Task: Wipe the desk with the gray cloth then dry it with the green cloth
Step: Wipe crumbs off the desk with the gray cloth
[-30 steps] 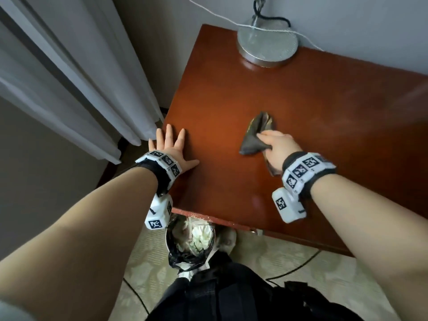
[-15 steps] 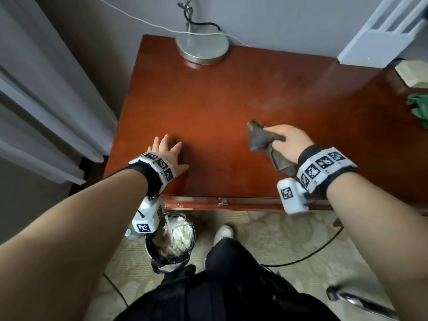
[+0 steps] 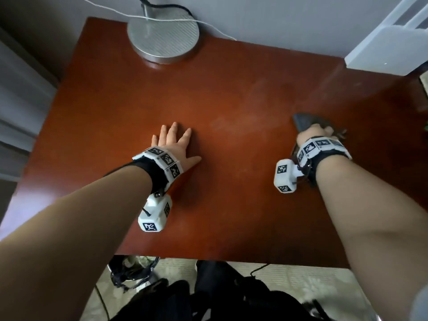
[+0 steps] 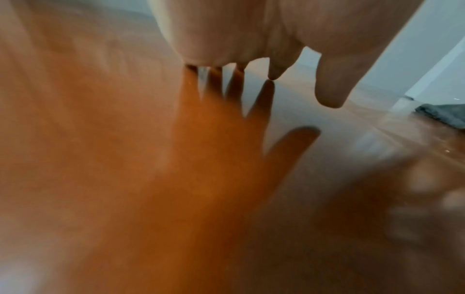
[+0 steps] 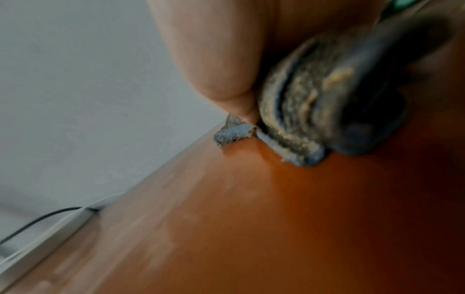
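My right grip (image 3: 317, 133) is curled round the gray cloth (image 5: 314, 111), a bunched, mottled, dirt-flecked wad pressed on the reddish surface (image 3: 243, 100) toward its right side. My left grip (image 3: 172, 144) lies flat on the surface, fingers spread, holding nothing.

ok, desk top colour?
Reddish-brown, glossy desk top, clearest in the head view.
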A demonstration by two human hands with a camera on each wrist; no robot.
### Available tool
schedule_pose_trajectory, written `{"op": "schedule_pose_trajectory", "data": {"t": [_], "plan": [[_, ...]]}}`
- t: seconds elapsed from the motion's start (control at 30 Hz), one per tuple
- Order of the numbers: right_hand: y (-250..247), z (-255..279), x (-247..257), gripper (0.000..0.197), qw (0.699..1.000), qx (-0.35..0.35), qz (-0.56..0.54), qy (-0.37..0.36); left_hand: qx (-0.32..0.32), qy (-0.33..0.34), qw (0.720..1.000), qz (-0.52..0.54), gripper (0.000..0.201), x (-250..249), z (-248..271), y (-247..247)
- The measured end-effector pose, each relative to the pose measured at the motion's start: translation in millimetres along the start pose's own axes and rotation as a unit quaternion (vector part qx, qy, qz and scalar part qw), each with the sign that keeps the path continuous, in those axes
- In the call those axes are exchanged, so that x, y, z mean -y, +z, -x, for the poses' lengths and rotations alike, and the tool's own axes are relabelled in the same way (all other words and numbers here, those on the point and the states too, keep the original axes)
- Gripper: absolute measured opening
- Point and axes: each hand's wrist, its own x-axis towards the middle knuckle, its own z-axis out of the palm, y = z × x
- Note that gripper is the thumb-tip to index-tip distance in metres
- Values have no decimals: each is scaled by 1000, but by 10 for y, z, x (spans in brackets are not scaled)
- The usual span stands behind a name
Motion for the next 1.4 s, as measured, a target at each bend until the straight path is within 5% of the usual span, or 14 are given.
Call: {"op": "schedule_pose_trajectory", "data": {"t": [0.07,0.17,0.27,0.37,0.43,0.6,0.73,0.9,1.0,1.2,1.4], "plan": [[21,-13,303,54,996,13,65,-54,7,-15,1000,-6,85,-54,-59,44],[134,148,652,54,953,29,132,-272,7,-13,1000,-23,90,-41,-100,104],[361,614,606,56,838,77,184,-508,22,-23,999,-22,96,-51,-107,82],[391,804,430,56,747,145,222,-610,34,-28,999,-29,103,-66,-119,70],[260,550,385,57,766,137,241,-579,41,-31,998,-37,105,-72,-131,72],[-240,-284,557,52,944,54,148,-290,48,-35,998,-29,105,-74,-128,73],[-317,-422,888,58,974,47,106,-195,59,-38,997,-24,104,-67,-144,61],[54,63,1103,60,940,69,163,-293,76,-46,996,-13,100,-91,-103,3],[251,470,712,65,880,66,194,-428,62,-47,997,-3,96,-82,-118,6],[408,1261,-56,65,850,138,205,-466,-13,25,999,-15,75,52,2,123],[522,1914,-459,79,709,229,309,-591,-19,82,995,-46,68,200,405,327]]}}
